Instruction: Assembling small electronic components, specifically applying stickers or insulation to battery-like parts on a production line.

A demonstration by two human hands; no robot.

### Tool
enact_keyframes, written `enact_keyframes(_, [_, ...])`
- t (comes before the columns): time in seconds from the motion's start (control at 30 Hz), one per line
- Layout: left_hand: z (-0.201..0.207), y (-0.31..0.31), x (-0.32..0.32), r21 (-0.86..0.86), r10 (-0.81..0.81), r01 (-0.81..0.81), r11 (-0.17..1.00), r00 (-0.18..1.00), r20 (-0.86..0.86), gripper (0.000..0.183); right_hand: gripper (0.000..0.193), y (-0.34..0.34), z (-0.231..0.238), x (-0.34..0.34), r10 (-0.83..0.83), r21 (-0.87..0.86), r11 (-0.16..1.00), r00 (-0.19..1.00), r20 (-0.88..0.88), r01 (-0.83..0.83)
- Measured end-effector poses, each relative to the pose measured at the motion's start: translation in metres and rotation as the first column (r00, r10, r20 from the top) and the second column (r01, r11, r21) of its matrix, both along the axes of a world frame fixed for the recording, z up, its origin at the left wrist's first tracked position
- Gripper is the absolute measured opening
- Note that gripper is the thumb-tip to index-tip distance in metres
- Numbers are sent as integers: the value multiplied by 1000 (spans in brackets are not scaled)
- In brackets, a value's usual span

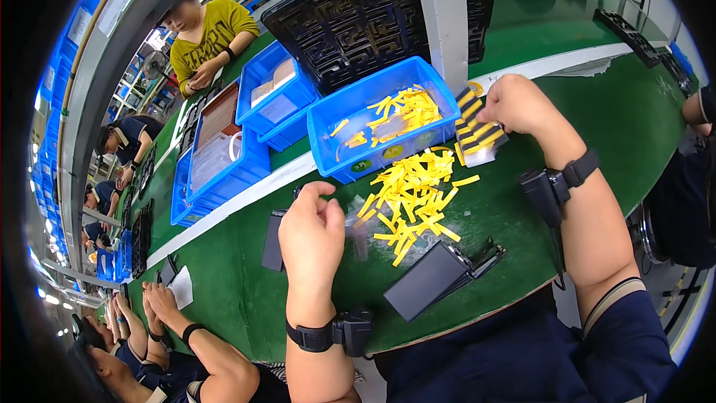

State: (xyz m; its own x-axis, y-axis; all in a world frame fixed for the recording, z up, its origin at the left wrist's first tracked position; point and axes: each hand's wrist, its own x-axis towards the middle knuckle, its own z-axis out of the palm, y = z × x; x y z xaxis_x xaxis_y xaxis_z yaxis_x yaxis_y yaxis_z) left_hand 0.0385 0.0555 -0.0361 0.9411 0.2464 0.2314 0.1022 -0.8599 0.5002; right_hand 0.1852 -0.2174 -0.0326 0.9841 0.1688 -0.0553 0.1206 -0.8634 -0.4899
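My right hand [522, 107] pinches at a sheet of yellow strips striped with black [477, 128], beside the grey post. My left hand [312, 235] hovers over the bench with fingers curled and thumb drawn in; whatever they hold, if anything, is hidden. Partly behind that hand is a dark rectangular piece [274, 242]. Between my hands lies a loose pile of yellow strips [418, 198], some on clear plastic film. Nearer me rests a dark grey flat box [425, 280] with a black hinged-looking part at one end.
A blue bin [335, 163] with more yellow strips stands behind the pile. More blue bins [257, 164] line the left. A black moulded tray [347, 22] leans behind, next to the grey post [445, 22]. Co-workers sit along the green bench [239, 283] at left and opposite.
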Motion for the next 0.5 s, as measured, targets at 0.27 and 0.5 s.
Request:
enact_keyframes(0.27, [-13,-26,2,-413,-324,456,789,879,350,27,15,61,17,-65,315,798,592,944,-96,-117])
enact_keyframes(0.5, [-4,-25,-7,-865,-270,370,338,919,288,21,16,76,10,-84,459,921,377,883,-91,-101])
